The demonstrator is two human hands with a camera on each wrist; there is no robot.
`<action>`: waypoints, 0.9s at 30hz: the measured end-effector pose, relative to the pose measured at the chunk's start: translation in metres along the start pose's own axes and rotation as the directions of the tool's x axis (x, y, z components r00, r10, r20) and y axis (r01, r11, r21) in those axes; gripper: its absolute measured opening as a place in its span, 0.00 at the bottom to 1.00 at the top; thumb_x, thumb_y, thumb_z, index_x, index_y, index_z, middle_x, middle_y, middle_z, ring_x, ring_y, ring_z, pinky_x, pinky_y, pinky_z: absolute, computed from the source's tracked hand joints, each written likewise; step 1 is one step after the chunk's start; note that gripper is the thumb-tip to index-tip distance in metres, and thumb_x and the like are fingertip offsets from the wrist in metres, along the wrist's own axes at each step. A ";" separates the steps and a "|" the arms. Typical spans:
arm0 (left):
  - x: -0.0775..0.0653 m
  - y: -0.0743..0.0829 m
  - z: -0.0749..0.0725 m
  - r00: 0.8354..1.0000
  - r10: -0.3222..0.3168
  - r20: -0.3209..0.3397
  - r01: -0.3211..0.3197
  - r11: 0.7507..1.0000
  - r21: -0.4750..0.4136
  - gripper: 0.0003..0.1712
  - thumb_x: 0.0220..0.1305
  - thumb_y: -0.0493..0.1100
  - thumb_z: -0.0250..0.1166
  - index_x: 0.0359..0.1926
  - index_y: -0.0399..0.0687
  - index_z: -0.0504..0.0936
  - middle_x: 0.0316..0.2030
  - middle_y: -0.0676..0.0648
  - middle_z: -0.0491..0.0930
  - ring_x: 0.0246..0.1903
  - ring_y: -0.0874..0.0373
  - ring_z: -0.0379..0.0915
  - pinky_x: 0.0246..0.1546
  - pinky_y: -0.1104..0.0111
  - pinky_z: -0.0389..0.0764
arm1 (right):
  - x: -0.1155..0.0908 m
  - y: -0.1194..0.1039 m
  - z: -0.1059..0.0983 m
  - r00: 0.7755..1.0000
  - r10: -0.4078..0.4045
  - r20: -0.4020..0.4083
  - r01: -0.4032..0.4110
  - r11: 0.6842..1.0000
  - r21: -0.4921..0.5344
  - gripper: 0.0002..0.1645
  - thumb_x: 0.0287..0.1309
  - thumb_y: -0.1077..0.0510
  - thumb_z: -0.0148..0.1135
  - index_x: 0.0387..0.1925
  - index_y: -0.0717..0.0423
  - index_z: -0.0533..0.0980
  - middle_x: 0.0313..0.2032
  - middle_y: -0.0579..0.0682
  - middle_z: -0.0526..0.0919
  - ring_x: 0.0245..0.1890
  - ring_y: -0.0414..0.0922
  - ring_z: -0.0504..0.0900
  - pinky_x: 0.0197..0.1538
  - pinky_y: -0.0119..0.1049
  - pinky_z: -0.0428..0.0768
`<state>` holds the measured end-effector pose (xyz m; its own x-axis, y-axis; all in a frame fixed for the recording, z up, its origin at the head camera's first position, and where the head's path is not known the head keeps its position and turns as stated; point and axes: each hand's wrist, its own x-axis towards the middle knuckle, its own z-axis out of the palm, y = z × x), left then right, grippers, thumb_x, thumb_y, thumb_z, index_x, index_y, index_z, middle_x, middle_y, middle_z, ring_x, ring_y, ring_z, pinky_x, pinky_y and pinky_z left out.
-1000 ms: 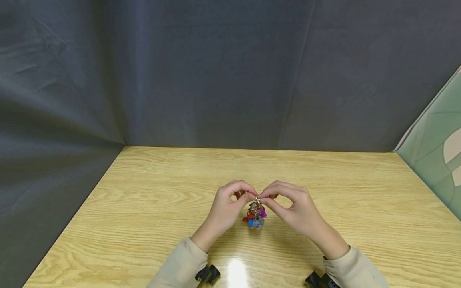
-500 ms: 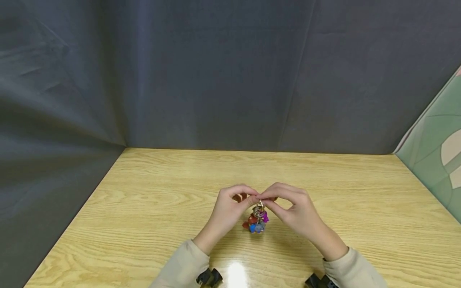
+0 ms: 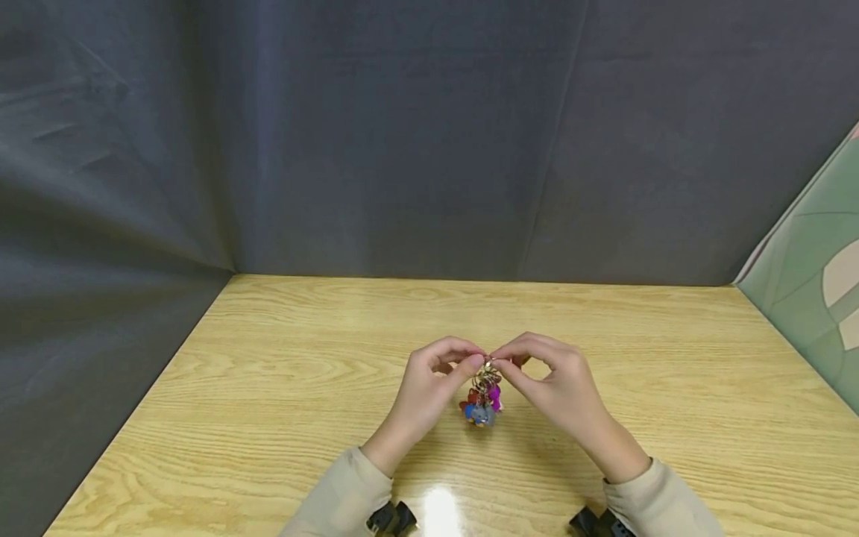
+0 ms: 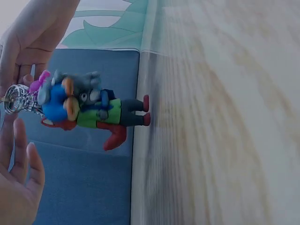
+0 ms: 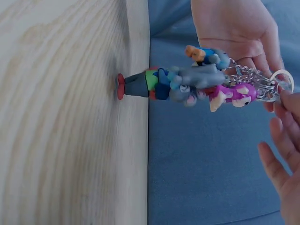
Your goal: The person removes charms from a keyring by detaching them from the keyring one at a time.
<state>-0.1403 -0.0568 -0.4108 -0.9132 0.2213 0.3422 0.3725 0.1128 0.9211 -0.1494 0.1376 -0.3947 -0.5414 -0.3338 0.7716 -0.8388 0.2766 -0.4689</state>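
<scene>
A bunch of small figurine keychains (image 3: 481, 412) hangs on silver chains from metal rings between my hands, just above the tabletop. One figurine (image 4: 110, 115) has a green top, grey trousers and red shoes, its feet close to the wood. A blue-and-grey one (image 4: 56, 101), a grey one (image 5: 201, 76) and a magenta one (image 5: 239, 95) cluster over it. My left hand (image 3: 426, 388) pinches the key ring (image 5: 284, 75) at the top between thumb and forefinger. My right hand (image 3: 564, 388) pinches the same spot from the other side. Fingertips partly hide the ring.
A light wood-grain table (image 3: 302, 373) lies below. A dark curtain (image 3: 403, 149) closes off the back and left. At the right stands a green patterned panel (image 3: 812, 276). Black wrist devices (image 3: 392, 518) sit by both sleeves.
The bunch has risen a little and shifted slightly right since half a second ago. My right hand has moved slightly up and right, while both hands keep their pinch at the ring.
</scene>
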 end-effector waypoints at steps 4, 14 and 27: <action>-0.001 0.000 -0.001 0.999 0.033 -0.005 -0.033 0.998 0.044 0.10 0.63 0.51 0.70 0.41 0.53 0.86 0.40 0.57 0.83 0.41 0.56 0.76 0.40 0.60 0.73 | -0.001 0.001 -0.001 0.998 0.058 -0.025 -0.059 0.997 -0.044 0.15 0.46 0.75 0.73 0.32 0.54 0.85 0.30 0.44 0.86 0.27 0.37 0.81 0.33 0.24 0.76; 0.001 0.001 0.000 0.987 0.077 -0.138 -0.048 0.978 0.204 0.05 0.57 0.48 0.75 0.32 0.55 0.89 0.30 0.64 0.83 0.33 0.63 0.75 0.36 0.61 0.76 | 0.000 -0.003 -0.002 0.991 0.128 -0.040 -0.129 0.991 -0.032 0.14 0.47 0.74 0.73 0.34 0.55 0.87 0.30 0.46 0.87 0.28 0.38 0.82 0.34 0.25 0.78; 0.001 0.001 -0.003 0.984 0.084 -0.156 -0.063 0.989 0.135 0.04 0.58 0.46 0.74 0.33 0.52 0.89 0.31 0.61 0.84 0.32 0.60 0.74 0.37 0.62 0.73 | 0.000 -0.006 -0.004 0.967 0.256 -0.001 -0.256 0.967 0.023 0.09 0.57 0.69 0.68 0.37 0.54 0.86 0.32 0.47 0.87 0.29 0.40 0.82 0.34 0.30 0.79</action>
<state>-0.1410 -0.0592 -0.4091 -0.8932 0.0760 0.4432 0.4482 0.2280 0.8644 -0.1442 0.1390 -0.3901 -0.7379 -0.2507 0.6266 -0.6736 0.3321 -0.6603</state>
